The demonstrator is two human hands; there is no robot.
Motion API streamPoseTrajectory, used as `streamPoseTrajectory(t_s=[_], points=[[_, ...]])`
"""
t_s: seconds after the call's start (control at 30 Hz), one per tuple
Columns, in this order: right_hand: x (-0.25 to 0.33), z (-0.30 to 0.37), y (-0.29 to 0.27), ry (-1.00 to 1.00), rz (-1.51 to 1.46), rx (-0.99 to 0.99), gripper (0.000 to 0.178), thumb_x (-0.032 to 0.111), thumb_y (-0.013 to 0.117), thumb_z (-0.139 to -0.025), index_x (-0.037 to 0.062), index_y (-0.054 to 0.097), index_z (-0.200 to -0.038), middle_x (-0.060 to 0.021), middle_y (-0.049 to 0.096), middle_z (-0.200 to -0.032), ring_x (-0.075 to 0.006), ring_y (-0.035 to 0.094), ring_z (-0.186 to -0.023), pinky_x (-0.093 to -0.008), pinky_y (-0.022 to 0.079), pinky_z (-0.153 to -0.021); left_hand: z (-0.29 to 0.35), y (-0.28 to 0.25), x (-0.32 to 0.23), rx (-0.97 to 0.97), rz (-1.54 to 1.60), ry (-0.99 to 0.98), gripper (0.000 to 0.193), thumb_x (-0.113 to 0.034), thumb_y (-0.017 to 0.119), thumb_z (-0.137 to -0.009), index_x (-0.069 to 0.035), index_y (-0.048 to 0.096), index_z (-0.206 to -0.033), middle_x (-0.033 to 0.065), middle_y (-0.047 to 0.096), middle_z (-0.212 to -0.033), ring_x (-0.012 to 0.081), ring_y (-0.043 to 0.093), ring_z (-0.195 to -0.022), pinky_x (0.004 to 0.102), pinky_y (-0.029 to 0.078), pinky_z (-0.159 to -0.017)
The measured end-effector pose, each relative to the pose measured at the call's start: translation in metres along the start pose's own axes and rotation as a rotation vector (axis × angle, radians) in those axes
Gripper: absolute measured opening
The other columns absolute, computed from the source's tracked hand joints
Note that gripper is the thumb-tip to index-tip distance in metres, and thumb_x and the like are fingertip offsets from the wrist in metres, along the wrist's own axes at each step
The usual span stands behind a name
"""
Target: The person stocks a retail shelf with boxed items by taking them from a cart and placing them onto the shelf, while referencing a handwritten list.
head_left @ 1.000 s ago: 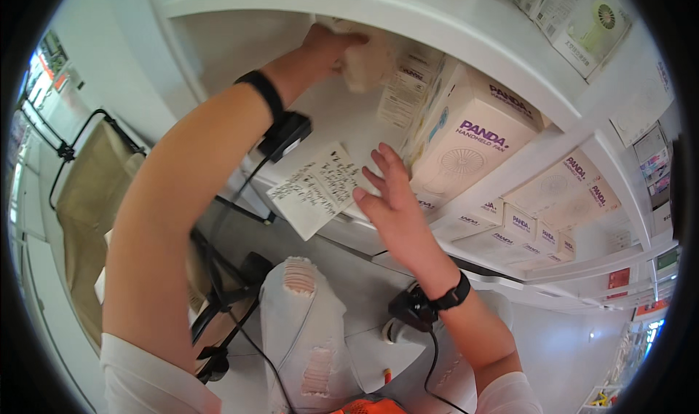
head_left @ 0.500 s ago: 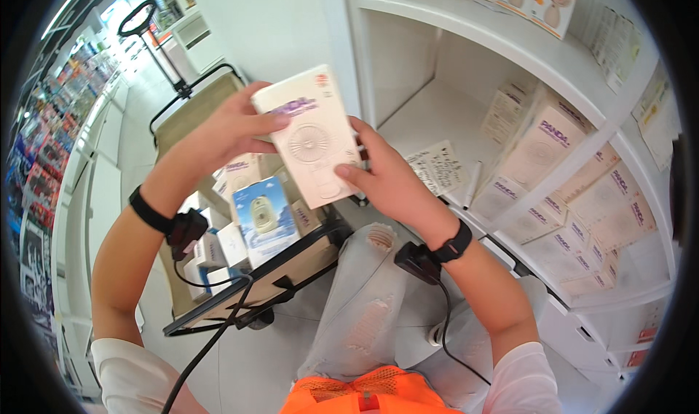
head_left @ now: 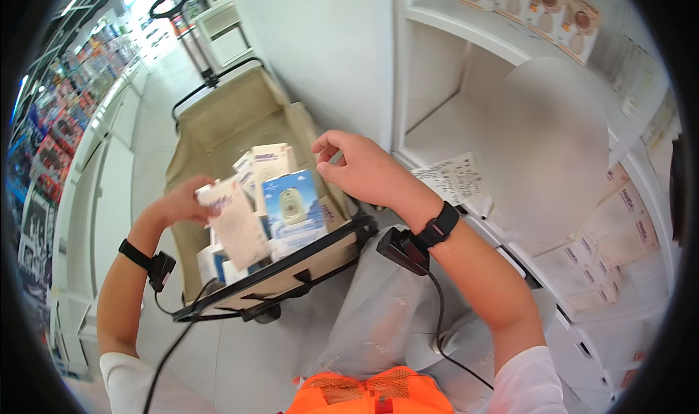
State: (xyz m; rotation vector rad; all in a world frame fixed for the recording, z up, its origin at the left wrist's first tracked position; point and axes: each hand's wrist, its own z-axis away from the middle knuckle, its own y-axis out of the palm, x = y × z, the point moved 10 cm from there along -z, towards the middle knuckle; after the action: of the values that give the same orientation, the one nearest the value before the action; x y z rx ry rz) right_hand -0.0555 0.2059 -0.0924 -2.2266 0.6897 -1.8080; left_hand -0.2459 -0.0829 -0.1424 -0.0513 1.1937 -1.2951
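My left hand (head_left: pixel 183 201) grips the upper left edge of a white box (head_left: pixel 237 228) with purple lettering, a little blurred. The box is tilted over the near left part of a beige folding wagon (head_left: pixel 218 126). Beside it in the wagon stand a blue box with a pictured device (head_left: pixel 295 210) and another white box (head_left: pixel 271 168). More small cartons are partly hidden beneath the held one. My right hand (head_left: pixel 360 166) hovers by the wagon's right side with nothing in it, fingers loosely curled and thumb apart.
White shelving (head_left: pixel 495 35) rises on the right, with several product boxes (head_left: pixel 546 10) up top and more white boxes (head_left: pixel 582 268) lower down. A handwritten sheet (head_left: pixel 451 181) lies on the middle shelf. A grey blur hides part of it. Packed shelves (head_left: pixel 62 144) line the left.
The white box, held in both hands before, has moved left and down into the wagon in my left hand. My right hand has let go of it. The view has shifted.
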Motion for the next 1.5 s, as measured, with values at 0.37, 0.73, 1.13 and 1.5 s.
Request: streamPoseTrajectory(t_s=[0.37,0.73,1.13,1.5], points=[[-0.1,0.097,-0.087,0.277,-0.193,-0.055,0.027,0.015,0.063,-0.098,-0.0003,0.062,-0.12,-0.007,0.065,-0.109,-0.014,0.068,-0.088,-0.0297,0.056,-0.075,-0.051,0.058,0.097,0.174,0.015,-0.203,0.056,-0.005,0.074,-0.089,0.002,0.052,-0.14,0.0197,0.072,-0.108,0.0261,0.075,-0.083,0.0382,0.065,-0.074],[-0.167,0.166,-0.207,0.314,-0.131,-0.867,0.08,0.01,0.067,-0.092,-0.0053,0.02,-0.155,-0.0277,0.041,-0.146,-0.0329,0.057,-0.123,-0.0396,0.053,-0.097,-0.007,0.226,-0.329,0.282,-0.527,0.783,0.056,-0.033,0.072,-0.093,-0.003,0.056,-0.137,0.0158,0.064,-0.129,0.0305,0.065,-0.108,0.041,0.054,-0.09],[-0.181,0.198,-0.196,0.412,0.024,-0.848,0.084,0.001,0.067,-0.091,-0.0007,0.016,-0.157,-0.0238,0.031,-0.155,-0.0358,0.045,-0.14,-0.0437,0.046,-0.108,-0.179,0.45,-0.599,-0.12,-0.773,1.352,0.079,-0.039,0.086,-0.074,-0.006,0.056,-0.14,0.0164,0.064,-0.131,0.0335,0.061,-0.123,0.0443,0.054,-0.097],[-0.187,0.191,-0.187,0.5,-0.091,-0.755,0.074,0.0,0.065,-0.092,0.0018,0.022,-0.153,-0.0187,0.035,-0.151,-0.0328,0.049,-0.137,-0.0398,0.05,-0.101,-0.227,0.498,-0.608,0.248,-0.551,1.425,0.088,-0.039,0.091,-0.067,-0.015,0.056,-0.144,0.0088,0.062,-0.14,0.0336,0.051,-0.136,0.046,0.044,-0.113]])
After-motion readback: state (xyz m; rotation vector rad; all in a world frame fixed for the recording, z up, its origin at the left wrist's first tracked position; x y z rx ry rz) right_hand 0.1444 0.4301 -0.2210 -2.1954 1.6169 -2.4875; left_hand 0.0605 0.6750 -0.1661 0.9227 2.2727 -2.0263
